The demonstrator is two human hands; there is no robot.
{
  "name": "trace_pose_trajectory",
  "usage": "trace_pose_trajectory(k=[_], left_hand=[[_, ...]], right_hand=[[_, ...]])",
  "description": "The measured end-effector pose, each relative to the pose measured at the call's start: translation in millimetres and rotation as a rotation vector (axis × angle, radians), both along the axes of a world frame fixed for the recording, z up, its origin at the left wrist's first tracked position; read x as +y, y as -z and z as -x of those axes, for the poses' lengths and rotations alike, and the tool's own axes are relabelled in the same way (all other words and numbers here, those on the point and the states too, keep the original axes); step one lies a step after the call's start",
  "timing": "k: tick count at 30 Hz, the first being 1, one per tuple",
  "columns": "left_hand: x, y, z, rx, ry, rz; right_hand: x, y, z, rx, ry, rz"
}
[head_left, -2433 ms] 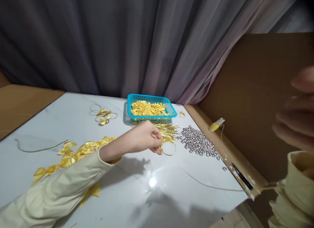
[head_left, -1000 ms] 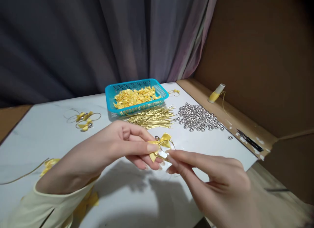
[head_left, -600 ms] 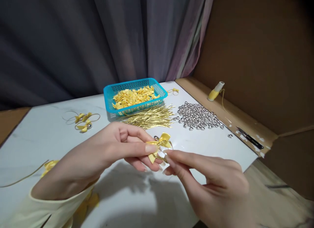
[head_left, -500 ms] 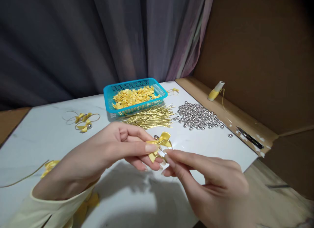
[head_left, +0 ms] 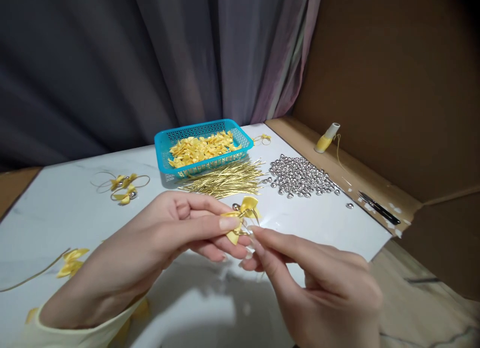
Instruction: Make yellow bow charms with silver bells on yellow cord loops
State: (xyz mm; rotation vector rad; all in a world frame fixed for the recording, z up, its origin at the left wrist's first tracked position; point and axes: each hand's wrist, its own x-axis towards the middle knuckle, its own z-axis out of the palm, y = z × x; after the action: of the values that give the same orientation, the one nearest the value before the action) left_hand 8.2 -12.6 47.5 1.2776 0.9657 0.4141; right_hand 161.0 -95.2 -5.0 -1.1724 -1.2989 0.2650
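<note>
Between thumb and fingers, my left hand (head_left: 187,225) holds a yellow ribbon bow (head_left: 248,206) that has a gold cord looped through it. A silver bell (head_left: 236,207) sits just behind the bow, above my left thumb. My right hand (head_left: 318,273) pinches the gold cord (head_left: 243,233) at the bow's lower right, its thumb and index fingertips pressed together. Both hands meet over the white table, the right one close against the left fingertips. The cord's end between the right fingertips is mostly hidden.
A blue basket (head_left: 202,169) of yellow bows stands behind gold cords (head_left: 228,179) and a pile of silver bells (head_left: 300,175). Finished-looking bow loops (head_left: 127,194) lie left, one bow (head_left: 71,263) nearer. At right are a thread cone (head_left: 327,138) and black snips (head_left: 378,208).
The right fingertips have shifted slightly and the cord loop by the bow now lies closer to the bow. The view has moved a little, so the table things appear slightly further left.
</note>
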Motion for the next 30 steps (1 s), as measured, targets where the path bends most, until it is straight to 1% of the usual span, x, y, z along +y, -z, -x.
trace_pose_trajectory(k=[6,10,12,15,18,24,30], left_hand=[[-0.3,-0.6,-2.6,-0.015,-0.022,0.035],[-2.7,-4.5,-4.0,-0.012,-0.059,0.054],[-3.5,-6.0,-5.6,-0.008,-0.059,0.04],[-3.9,-6.1,-7.4,-0.017,-0.053,0.012],[-4.3,-4.4,-7.3,-0.001,-0.077,0.005],[-4.6,-3.2,-5.5,0.048,-0.106,0.012],[-2.7,-1.0,-5.9,-0.006,-0.094,0.046]], right_hand=[[-0.1,-0.1,3.0,-0.022,0.072,-0.001],[1.7,0.2,6.2,0.007,0.115,-0.063],[2.0,0.3,7.1,0.041,0.093,-0.059],[0.4,0.3,6.4,0.128,0.002,0.019],[-2.3,-0.2,4.8,0.209,-0.067,0.097],[-4.2,-1.3,4.7,0.242,-0.092,0.14],[-4.3,0.2,7.1,0.295,-0.119,0.146]])
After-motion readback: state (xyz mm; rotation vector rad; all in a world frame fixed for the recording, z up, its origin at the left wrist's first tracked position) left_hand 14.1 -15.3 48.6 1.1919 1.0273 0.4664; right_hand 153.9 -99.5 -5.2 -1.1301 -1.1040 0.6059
